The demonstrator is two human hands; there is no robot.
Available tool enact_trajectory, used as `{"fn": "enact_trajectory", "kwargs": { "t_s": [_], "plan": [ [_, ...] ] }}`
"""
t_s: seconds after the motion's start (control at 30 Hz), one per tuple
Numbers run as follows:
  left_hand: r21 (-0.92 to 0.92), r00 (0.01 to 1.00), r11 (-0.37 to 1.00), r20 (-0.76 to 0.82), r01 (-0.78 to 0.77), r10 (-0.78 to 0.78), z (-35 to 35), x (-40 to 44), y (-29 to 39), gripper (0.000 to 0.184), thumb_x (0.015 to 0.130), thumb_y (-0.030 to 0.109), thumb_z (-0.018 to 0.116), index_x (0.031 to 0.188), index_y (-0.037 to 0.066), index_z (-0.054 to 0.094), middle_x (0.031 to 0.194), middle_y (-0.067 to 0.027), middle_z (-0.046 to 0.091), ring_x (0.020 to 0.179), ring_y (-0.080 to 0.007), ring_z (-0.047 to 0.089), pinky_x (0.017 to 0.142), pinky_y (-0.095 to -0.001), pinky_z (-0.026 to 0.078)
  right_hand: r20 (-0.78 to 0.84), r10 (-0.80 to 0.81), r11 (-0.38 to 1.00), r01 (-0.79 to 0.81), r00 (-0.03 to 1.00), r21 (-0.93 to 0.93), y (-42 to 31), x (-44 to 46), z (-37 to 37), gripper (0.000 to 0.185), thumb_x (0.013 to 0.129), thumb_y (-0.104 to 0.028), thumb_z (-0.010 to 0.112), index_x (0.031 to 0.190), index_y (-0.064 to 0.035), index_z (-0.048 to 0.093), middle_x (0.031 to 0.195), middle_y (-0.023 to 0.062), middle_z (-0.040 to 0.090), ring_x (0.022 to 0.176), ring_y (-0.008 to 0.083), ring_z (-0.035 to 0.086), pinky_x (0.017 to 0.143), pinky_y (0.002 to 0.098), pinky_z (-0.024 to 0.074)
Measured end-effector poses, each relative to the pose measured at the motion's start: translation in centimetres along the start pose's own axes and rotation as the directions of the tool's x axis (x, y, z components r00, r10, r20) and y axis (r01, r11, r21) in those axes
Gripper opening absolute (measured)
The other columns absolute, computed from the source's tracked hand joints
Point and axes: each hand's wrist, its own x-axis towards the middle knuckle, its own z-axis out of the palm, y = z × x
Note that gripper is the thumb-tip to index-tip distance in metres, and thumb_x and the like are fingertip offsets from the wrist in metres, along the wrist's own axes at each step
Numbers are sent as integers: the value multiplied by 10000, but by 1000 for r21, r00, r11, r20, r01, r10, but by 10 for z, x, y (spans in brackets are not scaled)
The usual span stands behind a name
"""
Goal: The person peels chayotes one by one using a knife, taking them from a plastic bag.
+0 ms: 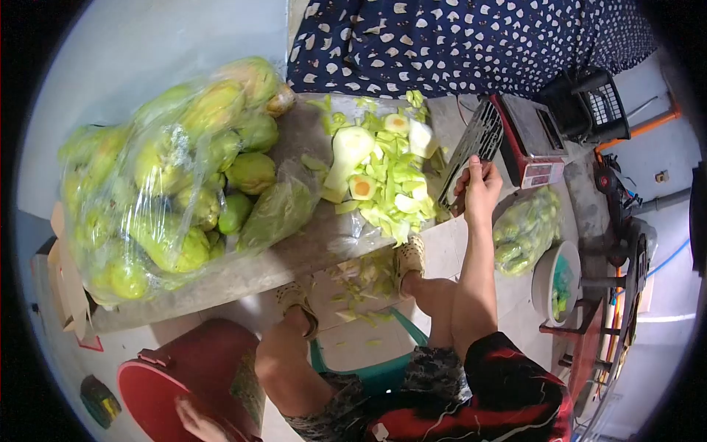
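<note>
My right hand (479, 188) is closed at the lower edge of a dark, streaked flat panel (475, 147), which leans beside a red scale (526, 140). My left hand (197, 421), slightly blurred, reaches over the mouth of a red bin (140, 390) at the lower left, fingers stretched out, with nothing visible in them. Between the hands, on the grey slab (294, 254), lie a peeled pale green fruit (350, 151), cut pieces with orange centres (362, 187) and a heap of green peelings (401, 173).
Clear plastic bags of green fruit (169, 169) cover the slab's left side. Right of my arm are another filled bag (526, 232), a white tub (546, 283) and a black basket (589, 107). Peelings (361, 283) lie on the floor between my feet.
</note>
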Motion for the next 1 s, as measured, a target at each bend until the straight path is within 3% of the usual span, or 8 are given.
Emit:
{"fn": "enact_trajectory", "kwargs": {
  "t_s": [0.07, 0.17, 0.23, 0.3, 0.37, 0.47, 0.67, 1.0],
  "plan": [
    [59, 892, 913, -197, -403, 407, 29, -17, 90, 481, 1013, 329, 429, 1277, -56, 547, 1235, -172, 589, 1113, -246, 563, 925, -377, 467, -83, 14, 1000, -13, 996, 12, 4, 2, -5, 314, 965, -246, 585, 757, -60, 440, 568, 27, 495, 404, 115, 473, 374, 269, 391],
    [-279, 910, 871, -29, -405, 414, 96, -45, 201, 408, 1002, 242, 437, 1199, -78, 596, 1153, -153, 639, 1029, -229, 609, 924, -360, 466, -89, 49, 998, -45, 995, 45, 3, 2, -13, 323, 968, -256, 577, 755, -59, 433, 571, 34, 500, 403, 120, 477, 360, 273, 384],
    [-354, 753, 807, 314, -473, 579, 145, -57, 262, 167, 878, 73, 603, 873, -77, 675, 923, -147, 691, 813, -202, 626, 755, -310, 487, -107, 45, 999, -44, 993, 16, 7, 3, -17, 330, 973, -271, 564, 758, -60, 430, 562, 40, 501, 382, 126, 467, 330, 276, 356],
    [-320, 416, 588, 468, -743, 780, 210, -62, 305, 85, 799, 24, 680, 872, -16, 698, 807, -145, 652, 732, -195, 608, 716, -305, 489, -112, 57, 998, -54, 992, 30, 5, 2, -18, 328, 974, -272, 563, 760, -61, 431, 555, 41, 502, 379, 126, 466, 329, 274, 353],
    [-240, 246, 405, 498, -882, 831, 290, -69, 325, 349, 763, 101, 722, 1097, 20, 657, 1065, -212, 648, 985, -341, 627, 886, -403, 484, -114, 70, 997, -65, 991, 44, 4, -2, -19, 327, 974, -272, 562, 761, -62, 432, 548, 42, 502, 376, 126, 464, 328, 272, 350],
    [-257, 197, 411, 586, -875, 786, 386, -81, 338, 730, 815, 210, 661, 1459, 115, 332, 1328, -258, 461, 1199, -456, 457, 954, -491, 445, -68, 105, 994, -106, 992, -6, 6, -3, -23, 313, 969, -270, 575, 765, -67, 449, 633, 36, 516, 462, 123, 497, 400, 277, 418],
    [105, 398, 476, 716, -873, 574, 491, -89, 353, 731, 810, 257, 640, 1466, 168, 330, 1438, -256, 356, 1323, -472, 313, 1011, -608, 358, -39, 99, 995, -100, 994, -9, 12, -8, -19, 354, 968, -263, 581, 718, -72, 418, 539, 42, 503, 385, 114, 464, 348, 271, 351],
    [56, 361, 532, 794, -845, 490, 501, -56, 366, 947, 601, 307, 800, 1420, 116, 365, 1379, -257, 439, 1314, -401, 366, 1046, -602, 325, 63, 63, 997, -59, 996, -58, 4, -17, -11, 320, 963, -233, 589, 739, -62, 437, 533, 21, 492, 387, 94, 441, 361, 265, 338]
  ]
}}
